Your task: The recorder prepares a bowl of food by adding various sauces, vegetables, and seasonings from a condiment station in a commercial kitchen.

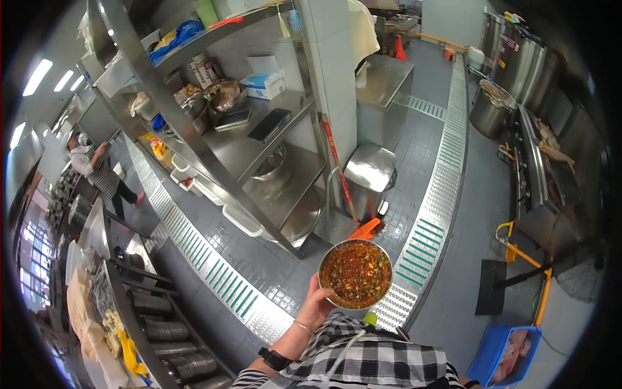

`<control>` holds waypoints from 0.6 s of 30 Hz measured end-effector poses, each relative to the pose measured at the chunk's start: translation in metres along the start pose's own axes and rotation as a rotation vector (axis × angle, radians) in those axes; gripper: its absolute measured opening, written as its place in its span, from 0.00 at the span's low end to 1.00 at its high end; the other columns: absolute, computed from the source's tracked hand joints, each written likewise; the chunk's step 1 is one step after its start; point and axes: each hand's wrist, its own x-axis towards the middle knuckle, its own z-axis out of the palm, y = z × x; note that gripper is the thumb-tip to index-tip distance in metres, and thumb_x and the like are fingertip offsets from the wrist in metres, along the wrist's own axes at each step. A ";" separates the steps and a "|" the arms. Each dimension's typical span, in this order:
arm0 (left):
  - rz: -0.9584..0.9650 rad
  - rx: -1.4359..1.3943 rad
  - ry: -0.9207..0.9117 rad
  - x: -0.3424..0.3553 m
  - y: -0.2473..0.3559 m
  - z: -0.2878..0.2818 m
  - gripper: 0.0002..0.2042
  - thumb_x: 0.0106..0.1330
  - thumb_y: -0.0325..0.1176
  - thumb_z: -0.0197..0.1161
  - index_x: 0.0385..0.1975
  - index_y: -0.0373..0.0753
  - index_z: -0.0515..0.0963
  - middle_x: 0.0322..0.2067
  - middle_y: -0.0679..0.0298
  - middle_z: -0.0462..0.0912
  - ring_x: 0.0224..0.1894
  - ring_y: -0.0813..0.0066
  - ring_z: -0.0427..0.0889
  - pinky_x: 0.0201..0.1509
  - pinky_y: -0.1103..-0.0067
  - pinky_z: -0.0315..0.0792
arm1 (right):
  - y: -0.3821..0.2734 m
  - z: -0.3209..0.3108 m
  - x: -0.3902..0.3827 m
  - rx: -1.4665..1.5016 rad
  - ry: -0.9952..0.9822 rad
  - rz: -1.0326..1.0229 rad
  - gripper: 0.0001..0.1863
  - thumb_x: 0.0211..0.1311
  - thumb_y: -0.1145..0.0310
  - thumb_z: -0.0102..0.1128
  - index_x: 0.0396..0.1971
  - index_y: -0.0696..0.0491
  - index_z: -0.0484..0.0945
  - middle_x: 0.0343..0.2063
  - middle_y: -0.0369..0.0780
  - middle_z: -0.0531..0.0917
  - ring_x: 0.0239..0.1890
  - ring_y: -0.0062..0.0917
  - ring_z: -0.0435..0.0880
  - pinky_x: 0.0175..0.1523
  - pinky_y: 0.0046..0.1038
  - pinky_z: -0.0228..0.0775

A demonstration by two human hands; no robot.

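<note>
My left hand (313, 306) grips the side of a round metal bowl (391, 275) in front of my checked apron. Its thumb lies over the rim, and the other fingers are mostly hidden behind the bowl. A red, oily chili sauce (356, 271) with chopped green and yellow bits fills the bowl. The bowl is held about level, above the floor drain. Of my right arm only a bit of striped sleeve shows at the lower edge; my right hand is out of sight.
Ahead stands a steel shelf rack (278, 155) with bowls and boxes. Beside it are a lidded steel bin (369, 172) and an orange broom (366, 229). Stoves (534, 168) line the right, near a blue crate (531, 350). A co-worker (103, 172) stands far left.
</note>
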 end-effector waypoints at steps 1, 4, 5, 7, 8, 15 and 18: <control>0.005 -0.005 0.007 0.014 0.002 0.008 0.32 0.50 0.25 0.51 0.58 0.49 0.54 0.55 0.62 0.62 0.55 0.63 0.65 0.53 0.61 0.66 | -0.011 -0.012 0.012 -0.005 -0.012 -0.016 0.16 0.59 0.59 0.49 0.39 0.55 0.76 0.26 0.38 0.81 0.30 0.25 0.78 0.38 0.31 0.70; 0.056 0.038 0.054 0.058 0.013 0.031 0.28 0.52 0.26 0.52 0.55 0.47 0.54 0.51 0.62 0.64 0.49 0.64 0.69 0.43 0.64 0.73 | -0.039 -0.041 0.045 -0.023 -0.050 -0.047 0.16 0.59 0.59 0.50 0.39 0.55 0.76 0.26 0.38 0.81 0.31 0.25 0.78 0.38 0.31 0.69; 0.049 0.036 0.049 0.074 0.017 0.036 0.28 0.52 0.26 0.52 0.55 0.47 0.54 0.51 0.62 0.64 0.49 0.64 0.69 0.43 0.64 0.73 | -0.048 -0.050 0.055 -0.024 -0.059 -0.054 0.15 0.59 0.59 0.50 0.39 0.55 0.76 0.26 0.38 0.81 0.31 0.25 0.78 0.39 0.31 0.69; 0.080 0.042 0.046 0.109 0.024 0.043 0.28 0.52 0.26 0.52 0.55 0.48 0.54 0.50 0.62 0.65 0.49 0.64 0.70 0.43 0.64 0.74 | -0.060 -0.064 0.073 -0.014 -0.073 -0.059 0.15 0.59 0.59 0.50 0.38 0.55 0.76 0.26 0.38 0.81 0.31 0.25 0.78 0.39 0.32 0.69; 0.078 0.020 0.045 0.129 0.028 0.050 0.29 0.52 0.26 0.52 0.56 0.49 0.53 0.50 0.62 0.65 0.48 0.64 0.71 0.43 0.64 0.74 | -0.067 -0.074 0.083 -0.013 -0.077 -0.059 0.15 0.59 0.59 0.50 0.38 0.55 0.76 0.26 0.38 0.81 0.31 0.25 0.78 0.39 0.32 0.69; 0.068 0.015 0.011 0.292 0.047 0.093 0.29 0.53 0.24 0.53 0.56 0.48 0.53 0.48 0.60 0.66 0.46 0.64 0.72 0.41 0.63 0.75 | -0.108 -0.171 0.142 0.254 0.079 0.024 0.13 0.58 0.63 0.52 0.37 0.54 0.77 0.26 0.40 0.80 0.27 0.21 0.77 0.33 0.28 0.69; 0.099 -0.016 0.017 0.368 0.058 0.122 0.29 0.53 0.23 0.54 0.55 0.46 0.52 0.47 0.59 0.66 0.44 0.64 0.74 0.36 0.65 0.78 | -0.169 -0.212 0.130 0.270 0.311 0.035 0.11 0.57 0.65 0.53 0.37 0.52 0.78 0.24 0.40 0.80 0.23 0.17 0.77 0.26 0.24 0.67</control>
